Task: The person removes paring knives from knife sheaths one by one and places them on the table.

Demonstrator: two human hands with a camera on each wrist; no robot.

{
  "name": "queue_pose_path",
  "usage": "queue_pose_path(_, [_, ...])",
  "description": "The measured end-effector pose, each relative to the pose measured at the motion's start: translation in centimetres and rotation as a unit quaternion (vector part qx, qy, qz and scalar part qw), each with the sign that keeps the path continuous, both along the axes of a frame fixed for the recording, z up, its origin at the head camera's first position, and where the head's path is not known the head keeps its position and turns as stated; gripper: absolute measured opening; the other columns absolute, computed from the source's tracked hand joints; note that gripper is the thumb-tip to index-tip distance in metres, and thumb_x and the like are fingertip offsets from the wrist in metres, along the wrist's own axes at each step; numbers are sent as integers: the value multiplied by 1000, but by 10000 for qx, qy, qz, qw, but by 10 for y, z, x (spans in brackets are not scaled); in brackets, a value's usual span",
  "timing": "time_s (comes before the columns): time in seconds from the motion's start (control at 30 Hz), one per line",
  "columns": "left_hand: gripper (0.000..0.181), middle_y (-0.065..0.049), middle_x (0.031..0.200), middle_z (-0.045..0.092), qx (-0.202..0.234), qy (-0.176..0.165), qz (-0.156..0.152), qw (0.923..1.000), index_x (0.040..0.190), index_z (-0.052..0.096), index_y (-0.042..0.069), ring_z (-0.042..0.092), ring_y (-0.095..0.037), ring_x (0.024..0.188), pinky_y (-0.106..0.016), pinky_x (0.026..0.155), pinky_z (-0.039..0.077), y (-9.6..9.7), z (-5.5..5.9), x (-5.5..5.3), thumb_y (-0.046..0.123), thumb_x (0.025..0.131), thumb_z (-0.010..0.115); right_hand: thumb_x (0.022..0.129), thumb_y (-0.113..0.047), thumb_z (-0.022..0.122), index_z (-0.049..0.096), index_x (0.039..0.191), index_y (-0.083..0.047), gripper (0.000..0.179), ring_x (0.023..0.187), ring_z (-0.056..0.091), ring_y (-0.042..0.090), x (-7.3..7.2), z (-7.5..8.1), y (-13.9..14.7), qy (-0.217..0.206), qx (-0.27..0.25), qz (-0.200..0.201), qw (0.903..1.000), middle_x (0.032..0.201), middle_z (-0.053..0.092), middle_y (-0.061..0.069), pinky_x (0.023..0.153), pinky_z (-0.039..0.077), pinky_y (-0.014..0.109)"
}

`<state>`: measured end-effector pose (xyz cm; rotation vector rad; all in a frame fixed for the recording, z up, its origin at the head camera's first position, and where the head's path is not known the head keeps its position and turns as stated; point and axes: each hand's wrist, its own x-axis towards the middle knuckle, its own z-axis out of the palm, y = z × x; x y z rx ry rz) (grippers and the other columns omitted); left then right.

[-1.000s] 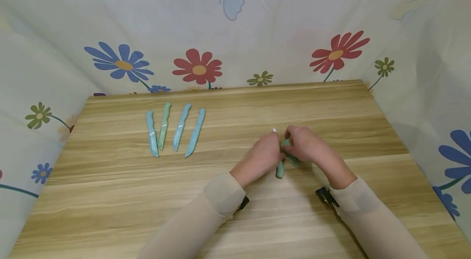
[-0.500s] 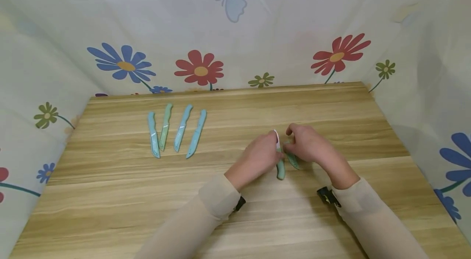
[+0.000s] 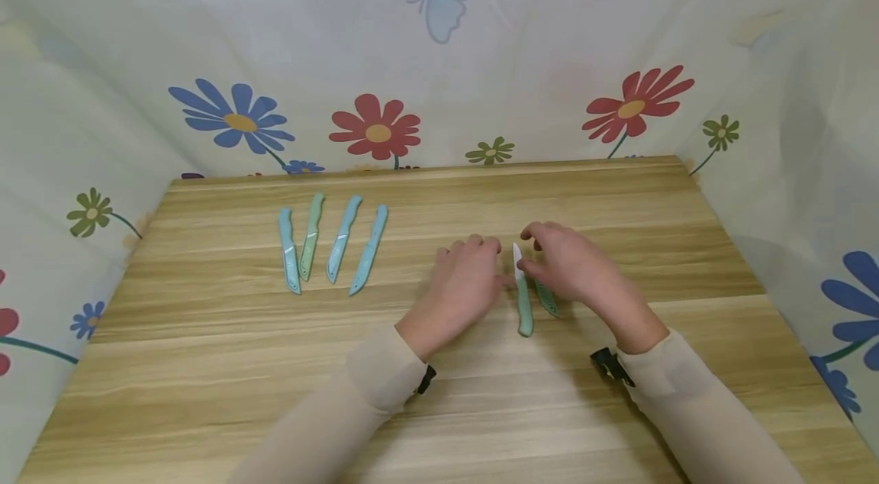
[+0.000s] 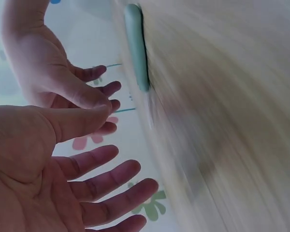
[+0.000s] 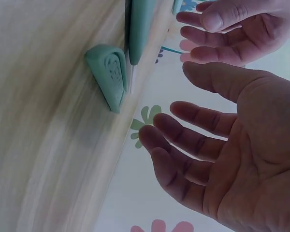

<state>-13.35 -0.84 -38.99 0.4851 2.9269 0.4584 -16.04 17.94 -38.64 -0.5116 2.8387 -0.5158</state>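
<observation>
A small paring knife with a green handle and bare white blade lies on the wooden table, handle toward me. Just right of it is its green sheath, partly covered by my right hand in the head view; the right wrist view shows the sheath whole. My left hand is left of the blade, its fingers spread and holding nothing. The right hand hovers over the blade and sheath with relaxed fingers and nothing in its grasp. Both palms look bare in the wrist views.
At the left of the table several sheathed knives lie side by side: a blue one, a green one and blue ones farther right. A flower-printed cloth encloses the table's back and sides.
My left hand has let go of the green knife and drawn back to the left. The right hand has come off the sheath and opened. Knife and sheath now lie apart.
</observation>
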Motion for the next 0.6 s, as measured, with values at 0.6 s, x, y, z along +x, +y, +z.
queue_pose_path(0.6, [39, -11, 126, 65, -388, 662, 422, 9962, 133, 67, 10, 63, -34, 112, -54, 95, 51, -60, -4, -10, 30, 101, 75, 96, -27, 80, 68, 135, -3, 47, 111, 66, 36, 7, -10, -26, 1526, 607, 751, 9836, 121, 68, 15, 89, 58, 47])
